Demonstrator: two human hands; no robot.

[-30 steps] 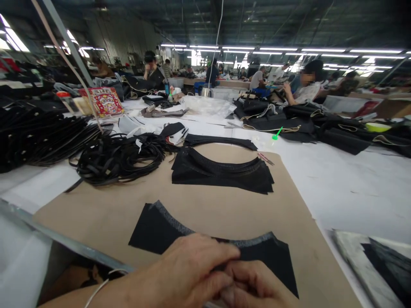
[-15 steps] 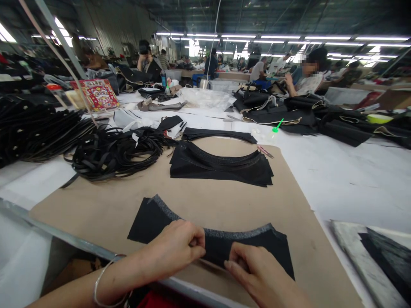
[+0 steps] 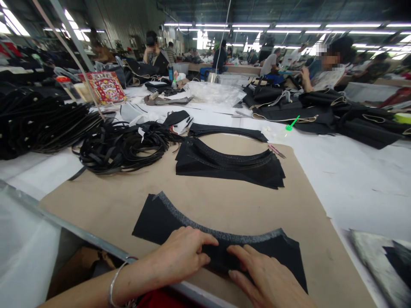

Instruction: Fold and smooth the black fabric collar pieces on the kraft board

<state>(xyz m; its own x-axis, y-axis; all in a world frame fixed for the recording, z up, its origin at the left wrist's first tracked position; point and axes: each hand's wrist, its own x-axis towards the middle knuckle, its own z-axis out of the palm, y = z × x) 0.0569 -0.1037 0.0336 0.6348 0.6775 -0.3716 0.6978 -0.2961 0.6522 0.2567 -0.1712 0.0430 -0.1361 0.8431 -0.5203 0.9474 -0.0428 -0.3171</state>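
A black fabric piece [image 3: 154, 220] with a curved upper edge lies in front of me. A speckled grey strip [image 3: 224, 236] runs along that curve. My left hand [image 3: 184, 252] rests on its middle, index finger stretched over the cloth and thumb a little apart below. Facing it from the right, my right hand [image 3: 261, 271] touches the same cloth with its index finger and thumb spread. Dark fabric shows between the two hands. The lower edge of the piece is partly hidden by them.
Similar black pieces [image 3: 224, 169] lie stacked farther up the brown board [image 3: 102, 201]. Small snips [image 3: 276, 151] sit at that stack's right. Coiled black straps [image 3: 122, 147] lie at left, and a green-tipped tool [image 3: 292, 124] at right. Co-workers sit beyond.
The fingers of both hands have loosened from a curled pinch and spread onto the cloth. My view has shifted slightly, moving the scene to the right in the picture.
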